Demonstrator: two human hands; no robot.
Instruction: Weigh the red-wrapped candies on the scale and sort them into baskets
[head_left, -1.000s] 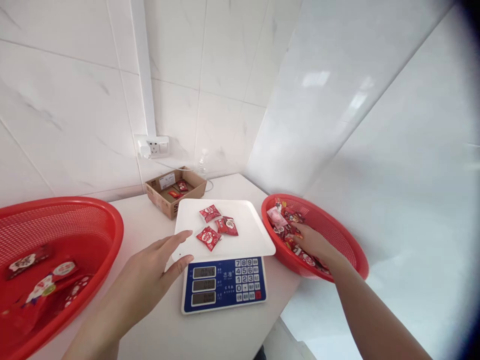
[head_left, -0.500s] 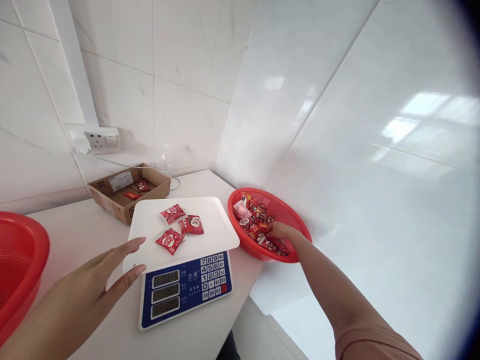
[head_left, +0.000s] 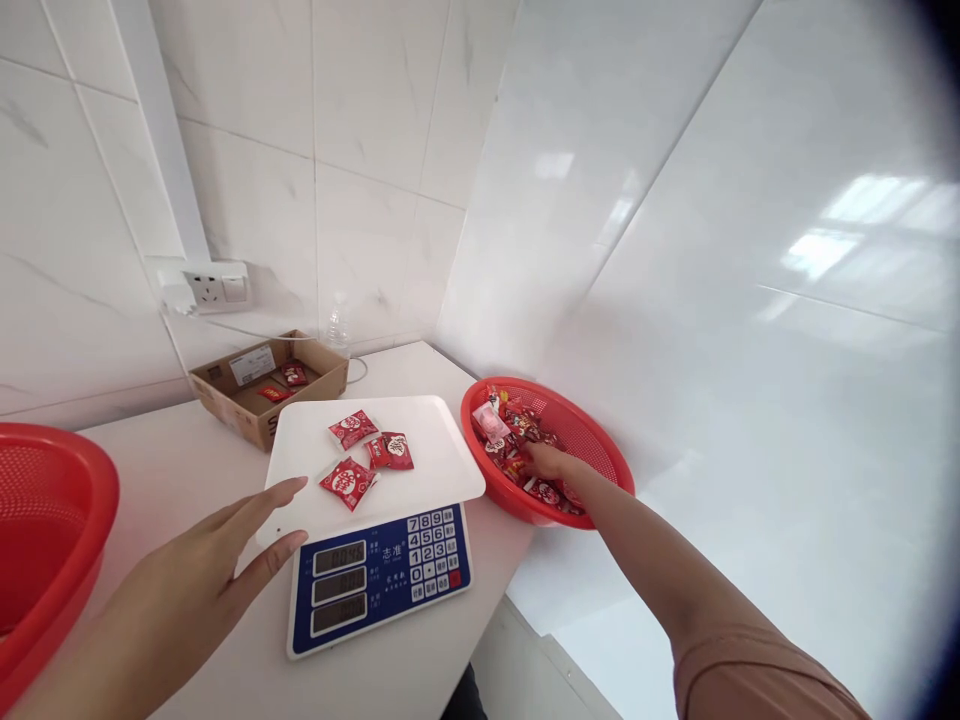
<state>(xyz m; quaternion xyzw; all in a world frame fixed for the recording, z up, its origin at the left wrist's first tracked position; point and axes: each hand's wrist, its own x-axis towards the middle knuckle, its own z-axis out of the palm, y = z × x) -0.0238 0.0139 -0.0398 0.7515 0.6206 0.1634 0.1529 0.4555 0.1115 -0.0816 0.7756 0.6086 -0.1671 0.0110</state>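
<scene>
Right hand (head_left: 546, 461) in a red basket (head_left: 577, 432), left hand (head_left: 195, 578) by a scale (head_left: 379, 582).
The right hand's fingertips are hidden among the basket's wrapped packets (head_left: 516, 428), so I cannot tell whether they grip one; the left, thumb and fingers spread wide, holds nothing near the left edge of the scale's white tray (head_left: 442, 470), where a few red packets (head_left: 349, 483) lie.

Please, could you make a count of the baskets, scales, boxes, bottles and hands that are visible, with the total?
Red baskets: 2
Scale: 1
Box: 1
Bottle: 1
Hands: 2
Total: 7
</scene>
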